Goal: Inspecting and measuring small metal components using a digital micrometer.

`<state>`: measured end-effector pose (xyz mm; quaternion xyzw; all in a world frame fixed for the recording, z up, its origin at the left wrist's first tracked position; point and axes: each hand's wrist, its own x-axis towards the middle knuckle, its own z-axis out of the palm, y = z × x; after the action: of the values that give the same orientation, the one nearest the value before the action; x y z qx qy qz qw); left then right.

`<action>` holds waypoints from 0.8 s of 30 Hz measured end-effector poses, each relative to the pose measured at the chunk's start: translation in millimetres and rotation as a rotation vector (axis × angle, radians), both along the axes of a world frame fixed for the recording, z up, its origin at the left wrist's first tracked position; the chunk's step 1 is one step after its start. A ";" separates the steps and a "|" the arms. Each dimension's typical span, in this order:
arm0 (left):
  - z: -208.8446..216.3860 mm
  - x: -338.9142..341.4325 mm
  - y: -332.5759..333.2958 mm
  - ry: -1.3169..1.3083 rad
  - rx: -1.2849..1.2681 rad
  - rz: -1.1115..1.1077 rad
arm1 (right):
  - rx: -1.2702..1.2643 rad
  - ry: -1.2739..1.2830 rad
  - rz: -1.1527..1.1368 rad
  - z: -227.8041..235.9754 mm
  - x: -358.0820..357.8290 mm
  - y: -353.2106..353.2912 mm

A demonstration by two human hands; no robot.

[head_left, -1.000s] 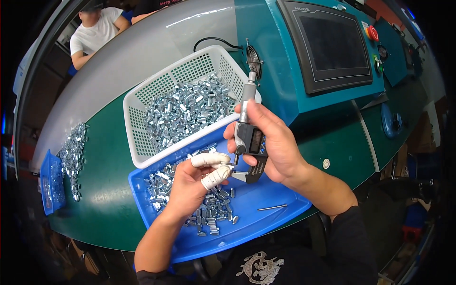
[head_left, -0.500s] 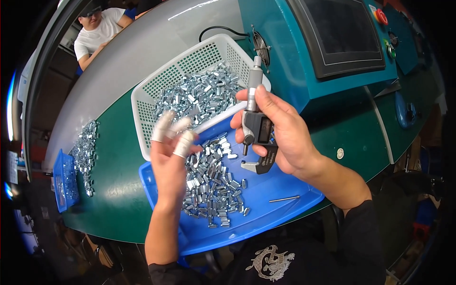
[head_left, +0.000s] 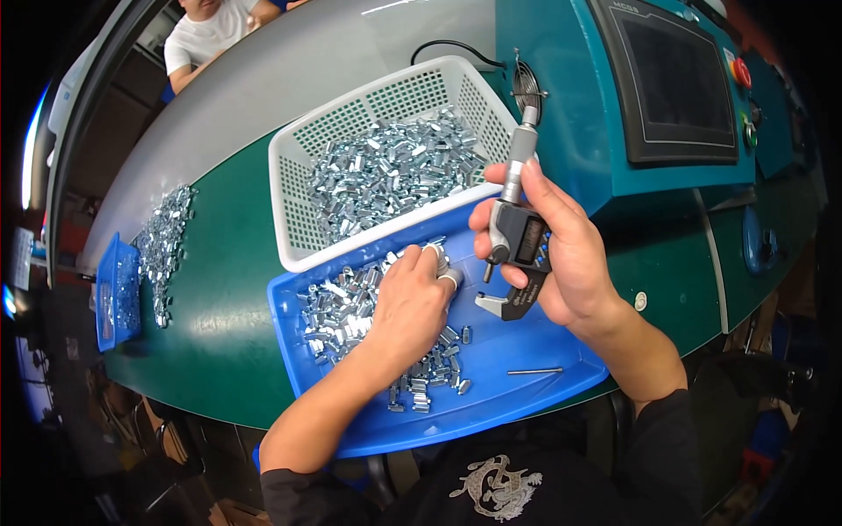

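Item: a left hand point(head_left: 412, 302), white covers point(head_left: 453, 276) on its fingers, bent down into a heap of short, silvery, faceted metal pieces point(head_left: 338, 320) in a shallow blue plastic tray point(head_left: 539, 342); whether it has pinched one, I cannot tell from where I stand. Item: a right hand point(head_left: 570, 263), curled around a grey-and-black digital micrometer point(head_left: 507, 230), held above the tray, its measuring gap vacant. Item: a slim silvery metal rod point(head_left: 535, 371), lying apart from the heap. Item: a white plastic lattice basket point(head_left: 281, 206), holding more such pieces, at the tray's far edge. Mishaps possible, in my judgement: two pieces lifted together, the heap being jumbled and the covers dulling touch; a piece flicked into the basket and lost among its likes, the two stocks lying so near; the micrometer knocked or dropped, one hand alone bearing it.
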<state>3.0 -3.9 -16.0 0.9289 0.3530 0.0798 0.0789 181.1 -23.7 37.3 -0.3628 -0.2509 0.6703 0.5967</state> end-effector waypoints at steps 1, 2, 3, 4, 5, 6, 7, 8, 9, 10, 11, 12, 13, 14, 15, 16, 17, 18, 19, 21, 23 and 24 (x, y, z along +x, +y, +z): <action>4.9 0.3 0.1 -0.060 -0.008 0.003 | -0.006 -0.003 -0.007 -1.7 0.6 -0.2; 9.5 0.9 -1.0 -0.060 -0.002 0.008 | 0.000 -0.003 -0.002 -1.7 0.7 -0.5; 13.7 1.9 -2.7 -0.283 -0.254 0.123 | -0.005 -0.007 -0.008 -1.5 1.0 -1.3; 15.8 2.4 -4.0 -0.504 -0.507 0.236 | -0.011 -0.010 -0.016 -1.5 1.5 -1.4; 16.0 -0.6 -3.8 -0.674 -0.607 0.231 | -0.009 -0.008 -0.015 -2.2 2.0 -0.8; 14.8 -2.0 -4.4 -0.799 -0.699 0.268 | -0.005 -0.012 -0.024 -1.3 2.3 -0.4; 17.9 -4.3 -3.5 -0.838 -0.752 0.275 | -0.005 -0.011 -0.017 -0.8 2.3 0.2; 23.6 -5.8 -2.9 -0.876 -0.808 0.281 | -0.006 -0.011 -0.011 -0.6 2.1 0.6; 29.0 -3.8 -4.9 -0.945 -0.921 0.286 | -0.020 -0.010 -0.020 -1.7 3.0 1.1; 29.4 -5.0 -4.3 -0.942 -0.967 0.269 | -0.029 -0.017 -0.021 -0.7 3.5 1.5; 28.9 -5.1 -4.8 -0.998 -1.011 0.247 | -0.019 -0.007 -0.018 -1.2 3.7 2.9; 28.3 -5.6 -7.1 -1.052 -1.057 0.230 | -0.012 0.005 -0.012 -2.9 3.2 3.4; 31.2 -5.0 -9.7 -1.132 -1.181 0.263 | -0.003 0.002 -0.001 -3.9 3.8 4.1; 30.8 -3.7 -9.8 -1.131 -1.190 0.255 | -0.006 -0.003 -0.010 -4.2 4.6 4.1; 30.4 -3.5 -10.4 -1.117 -1.204 0.278 | -0.002 0.020 -0.004 -4.3 4.4 4.1; 30.0 -3.5 -10.4 -1.103 -1.217 0.302 | 0.002 0.044 0.002 -4.7 4.9 3.9; 29.6 -3.9 -9.8 -1.113 -1.233 0.293 | 0.008 0.049 0.011 -5.6 5.7 3.6; 29.3 -3.6 -9.6 -1.115 -1.234 0.291 | 0.008 0.047 0.010 -5.5 5.7 3.4; 29.2 -3.3 -9.3 -1.108 -1.226 0.292 | 0.004 0.057 0.011 -5.1 5.7 3.1; 29.3 -3.2 -9.0 -1.102 -1.219 0.290 | 0.002 0.065 0.010 -5.0 5.8 2.5; 30.0 -5.2 -8.7 -1.099 -1.271 0.304 | 0.007 0.070 0.018 -5.8 5.4 2.1; 30.6 -5.7 -8.7 -1.101 -1.271 0.301 | 0.009 0.067 0.018 -5.4 4.8 2.0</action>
<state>-2.7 -12.6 14.6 0.4803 0.3617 0.3163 0.7338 185.9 -21.7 31.9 -0.3355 -0.2369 0.6862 0.6004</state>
